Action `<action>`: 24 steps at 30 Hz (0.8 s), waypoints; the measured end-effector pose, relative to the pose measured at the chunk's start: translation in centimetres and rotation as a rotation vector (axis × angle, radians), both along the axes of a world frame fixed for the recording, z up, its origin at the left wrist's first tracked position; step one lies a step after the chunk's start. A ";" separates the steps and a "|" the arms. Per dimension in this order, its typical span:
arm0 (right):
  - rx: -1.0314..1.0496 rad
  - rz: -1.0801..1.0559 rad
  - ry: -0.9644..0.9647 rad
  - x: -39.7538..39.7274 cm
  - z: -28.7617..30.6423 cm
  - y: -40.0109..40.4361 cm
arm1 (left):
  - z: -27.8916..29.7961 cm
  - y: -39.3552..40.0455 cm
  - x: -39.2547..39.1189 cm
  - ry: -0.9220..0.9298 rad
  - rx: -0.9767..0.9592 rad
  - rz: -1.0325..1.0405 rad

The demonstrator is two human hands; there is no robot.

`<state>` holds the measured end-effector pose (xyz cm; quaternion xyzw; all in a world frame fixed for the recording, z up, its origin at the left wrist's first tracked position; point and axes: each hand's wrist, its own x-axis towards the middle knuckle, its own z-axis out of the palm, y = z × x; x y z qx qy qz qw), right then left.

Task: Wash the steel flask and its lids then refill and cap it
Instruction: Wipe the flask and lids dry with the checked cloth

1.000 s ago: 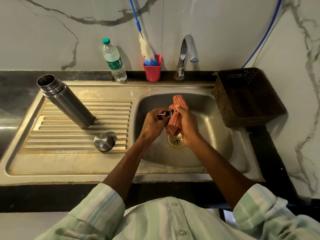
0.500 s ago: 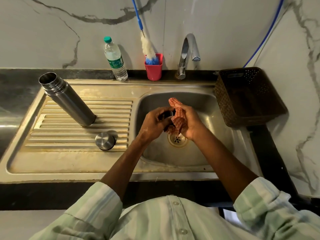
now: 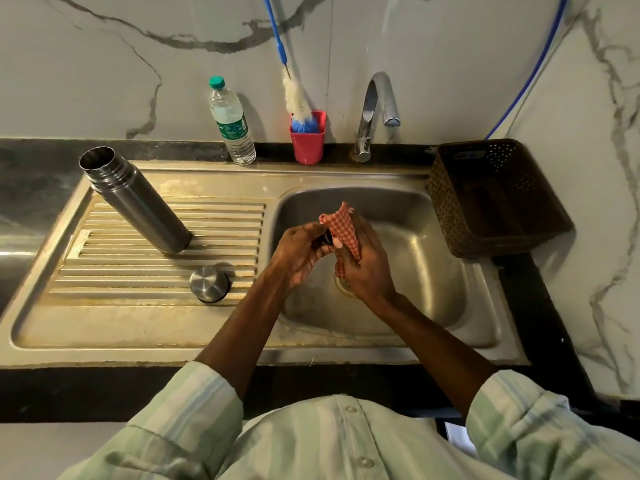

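The green label on the plastic water bottle (image 3: 231, 122) carries print too small to read.

White marble-look wall (image 3: 104, 64) with grey veins behind and to the right. Black stone counter (image 3: 31, 174) holds a steel sink unit (image 3: 138, 327) with ribbed drainboard. Chrome tap (image 3: 374, 116) at back. 1 blue hose (image 3: 533, 67) runs down the right wall. Soft glare on steel.

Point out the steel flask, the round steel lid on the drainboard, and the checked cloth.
steel flask (image 3: 138, 206): head view, middle of its body.
round steel lid (image 3: 209, 283): head view, centre of its flat top.
checked cloth (image 3: 344, 227): head view, upper fold above the hands.
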<state>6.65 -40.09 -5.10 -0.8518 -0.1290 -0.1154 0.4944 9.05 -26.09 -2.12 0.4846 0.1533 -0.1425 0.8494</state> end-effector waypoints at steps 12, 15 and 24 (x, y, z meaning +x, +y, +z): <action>0.800 -0.113 0.977 3.9 5.1 0.2 | -1.2 0.7 -0.7 -0.633 0.845 -0.164; 0.788 0.022 1.207 4.8 5.0 -1.0 | -2.1 0.8 -1.0 -0.800 1.042 -0.133; 0.387 -0.311 0.501 2.6 3.5 1.5 | -1.8 -0.7 -1.5 -0.293 0.549 0.225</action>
